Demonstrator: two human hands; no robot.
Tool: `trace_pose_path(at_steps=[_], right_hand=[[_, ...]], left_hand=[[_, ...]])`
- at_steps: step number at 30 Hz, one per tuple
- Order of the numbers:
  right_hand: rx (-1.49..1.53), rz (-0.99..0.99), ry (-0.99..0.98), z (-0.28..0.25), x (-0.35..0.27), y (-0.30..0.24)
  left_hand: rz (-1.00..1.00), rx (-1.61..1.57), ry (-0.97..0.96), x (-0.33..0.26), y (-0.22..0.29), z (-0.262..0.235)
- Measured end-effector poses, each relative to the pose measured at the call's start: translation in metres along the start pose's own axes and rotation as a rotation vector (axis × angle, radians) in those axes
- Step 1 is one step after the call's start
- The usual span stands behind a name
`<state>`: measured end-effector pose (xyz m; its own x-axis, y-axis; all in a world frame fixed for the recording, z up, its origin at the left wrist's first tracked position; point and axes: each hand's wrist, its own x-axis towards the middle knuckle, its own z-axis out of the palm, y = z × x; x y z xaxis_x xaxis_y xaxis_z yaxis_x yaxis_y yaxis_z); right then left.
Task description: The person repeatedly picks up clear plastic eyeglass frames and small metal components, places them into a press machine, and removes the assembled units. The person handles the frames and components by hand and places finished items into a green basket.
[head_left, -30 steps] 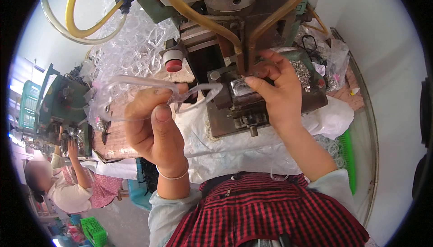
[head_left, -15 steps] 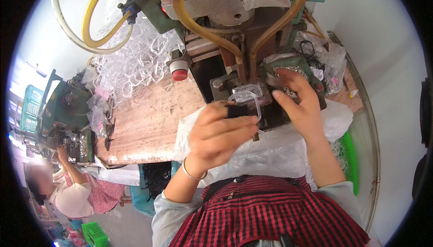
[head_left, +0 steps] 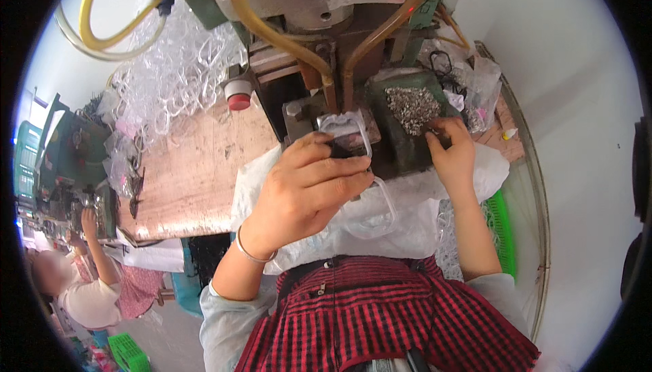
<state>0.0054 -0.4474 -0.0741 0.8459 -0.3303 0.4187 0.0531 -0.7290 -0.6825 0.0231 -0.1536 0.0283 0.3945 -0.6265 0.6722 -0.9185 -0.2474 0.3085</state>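
Note:
My left hand (head_left: 305, 185), with a black band on a finger, is closed on a clear plastic glasses frame (head_left: 367, 142). One rim of the frame lies over the metal fixture of a bench press (head_left: 299, 15); the other hangs below my fingers above white plastic sheeting. My right hand (head_left: 455, 154) is at the near right edge of a dark green tray (head_left: 407, 158), beside a heap of small metal parts (head_left: 411, 108). Its thumb and forefinger are bent close together, and whatever is between them is too small to make out.
Yellow hoses (head_left: 285, 44) run down to the press. A red push button (head_left: 238, 101) sticks out at its left. Many clear plastic frames (head_left: 197, 73) are heaped on the wooden table (head_left: 197, 175). A green basket (head_left: 501, 229) stands low at right. Another person (head_left: 92, 297) works at far left.
My right hand has come down from over the metal parts to the tray's near edge, its fingers closer together. The glasses frame has turned, showing its second rim. The whole view has shifted.

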Motion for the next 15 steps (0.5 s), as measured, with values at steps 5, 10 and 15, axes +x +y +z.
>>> trace_pose_path(at_steps=[5, 10, 15], right_hand=[[-0.243, -0.018, -0.053, 0.006, -0.007, -0.023], [-0.539, -0.139, 0.034, 0.024, -0.009, -0.001], [0.064, 0.077, 0.033, 0.013, -0.009, -0.001]], left_hand=[[0.030, 0.040, 0.065, -0.011, 0.000, 0.004], [-0.110, 0.175, 0.285, -0.068, 0.016, 0.026], [-0.839, 0.165, 0.889, -0.147, -0.072, -0.013]])
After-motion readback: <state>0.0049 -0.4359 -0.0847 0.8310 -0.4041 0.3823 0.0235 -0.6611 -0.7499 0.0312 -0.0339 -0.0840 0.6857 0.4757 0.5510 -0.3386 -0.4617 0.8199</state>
